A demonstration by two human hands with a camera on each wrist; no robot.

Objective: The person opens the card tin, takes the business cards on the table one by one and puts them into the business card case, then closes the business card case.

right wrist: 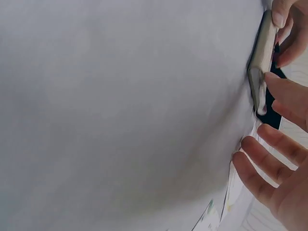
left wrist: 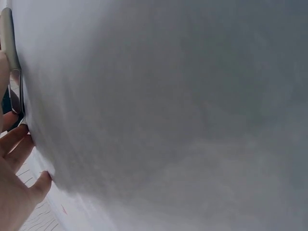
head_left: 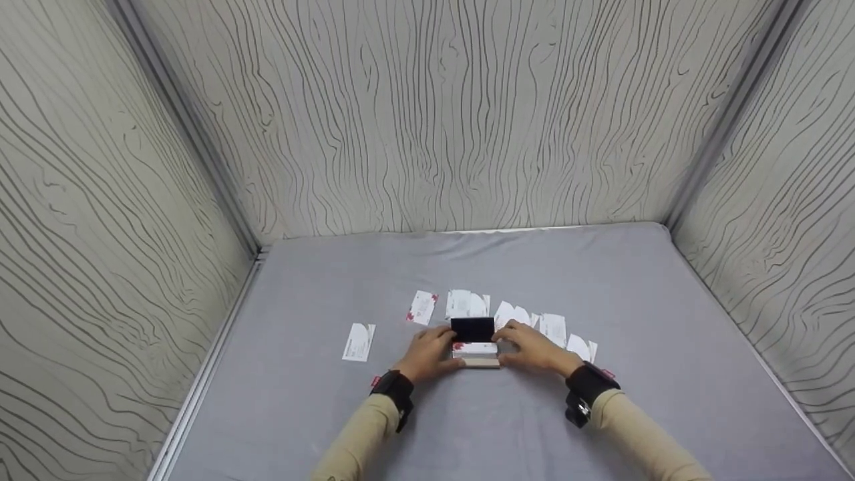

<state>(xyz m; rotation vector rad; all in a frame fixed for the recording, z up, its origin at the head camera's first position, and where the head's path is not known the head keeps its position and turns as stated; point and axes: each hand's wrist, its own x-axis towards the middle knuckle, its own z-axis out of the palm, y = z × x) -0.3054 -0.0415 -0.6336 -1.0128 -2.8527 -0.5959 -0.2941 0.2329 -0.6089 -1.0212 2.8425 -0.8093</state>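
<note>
Card case with its lid up, both hands on it, cards fanned out all around

So there's a card case [head_left: 482,364] sitting about midway between the left and right edges of the grey tabletop [head_left: 280,407], well in from the far edge. Its black lid [head_left: 473,330] is tipped up on the far side, the near side is beige, and a stack of white cards with a bit of red [head_left: 475,348] sits inside.

Left hand [head_left: 426,355] has the left end: thumb at the near corner, index finger up by the lid, the remaining fingers loosely spread. Right hand [head_left: 534,349] mirrors it on the right end, thumb and index bent around the case, and the right wrist view shows its other three fingers fanned apart. So both are part-curled grips, not fists.

Loose cards make a rough arc. One lone white card [head_left: 359,343] lies nearest the left edge, then a red-cornered card [head_left: 422,307], then an overlapping bunch [head_left: 467,304] just beyond the lid. Past that come another overlapping group [head_left: 513,314], a white card [head_left: 553,327] beyond the right hand, and a few white pieces [head_left: 582,347] by the right wrist.

Both wrists wear black straps [head_left: 591,383] over beige sleeves [head_left: 638,431].
</note>
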